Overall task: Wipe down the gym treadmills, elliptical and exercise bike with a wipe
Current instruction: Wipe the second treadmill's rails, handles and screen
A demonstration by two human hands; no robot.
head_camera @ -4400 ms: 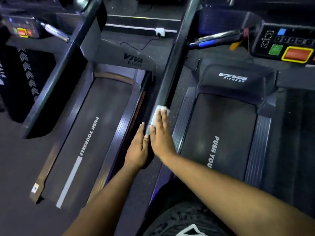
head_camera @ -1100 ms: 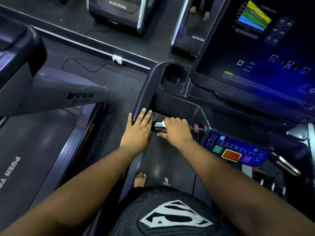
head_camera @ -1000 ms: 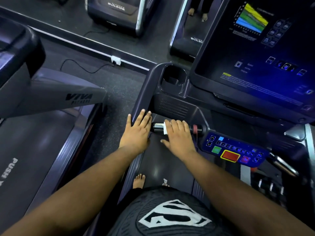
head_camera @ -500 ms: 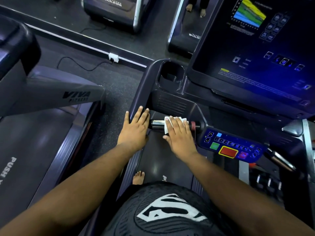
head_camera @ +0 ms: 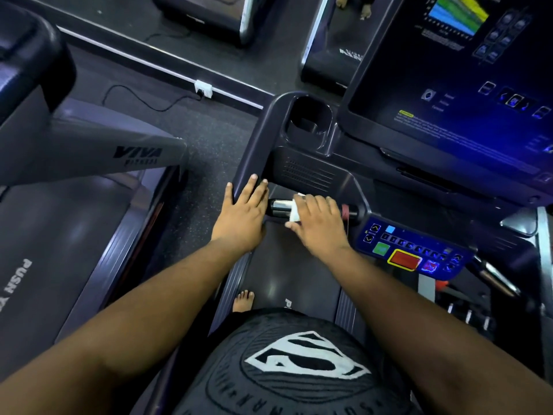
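Head view: a white wipe (head_camera: 294,211) is gripped by the right hand (head_camera: 318,226) on the treadmill's chrome handlebar (head_camera: 279,207) at centre frame; the left hand (head_camera: 242,214) is laid flat, fingers released, on the dark side rail (head_camera: 254,151). Speckled flooring (head_camera: 209,151) is seen at upper left.

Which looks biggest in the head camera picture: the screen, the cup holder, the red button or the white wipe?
1. Screen, partly cut off
2. Cup holder
3. Red button
4. White wipe, mostly hidden under the right hand

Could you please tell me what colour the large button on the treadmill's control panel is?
The large button is red with a yellow border, seen in the head view.
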